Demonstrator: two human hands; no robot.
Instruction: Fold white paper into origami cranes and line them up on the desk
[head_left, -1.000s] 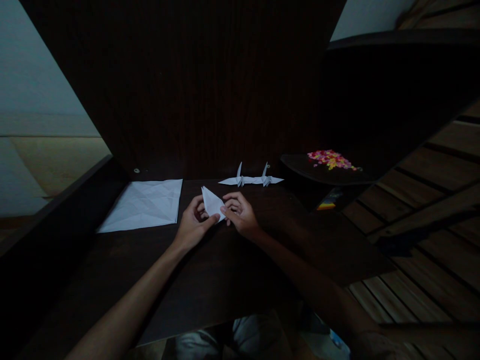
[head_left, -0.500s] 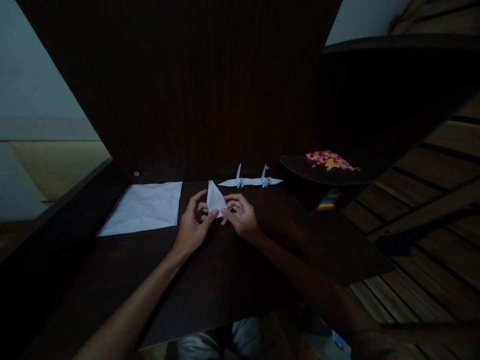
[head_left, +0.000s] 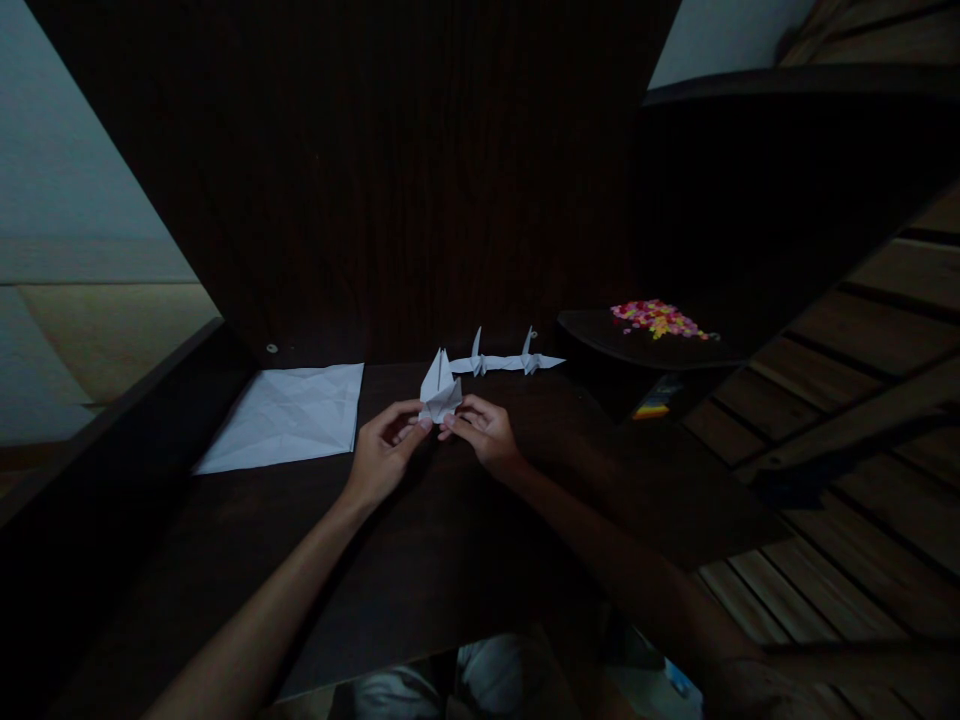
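A small folded piece of white paper (head_left: pixel 439 388) is held up over the dark tabletop, its pointed flaps facing away from me. My left hand (head_left: pixel 388 440) pinches its lower left corner between thumb and fingers. On the other side, my right hand (head_left: pixel 484 432) grips the lower right corner the same way. One flap stands out to the right, and creases show on the paper's front. Just behind it, two white paper cranes (head_left: pixel 531 364) sit in a row along the back panel; the held paper partly covers the left one's wing.
A stack of creased white paper sheets (head_left: pixel 289 415) lies on the left of the tabletop (head_left: pixel 420 560). At right, a rounded shelf (head_left: pixel 592 333) bears a heap of small pink, red and yellow pieces (head_left: pixel 660 318). A dark side board (head_left: pixel 112 430) borders the left.
A flap of the held paper has been opened out to the right, showing a split point and inner creases. My fingers have shifted to its lower corners.
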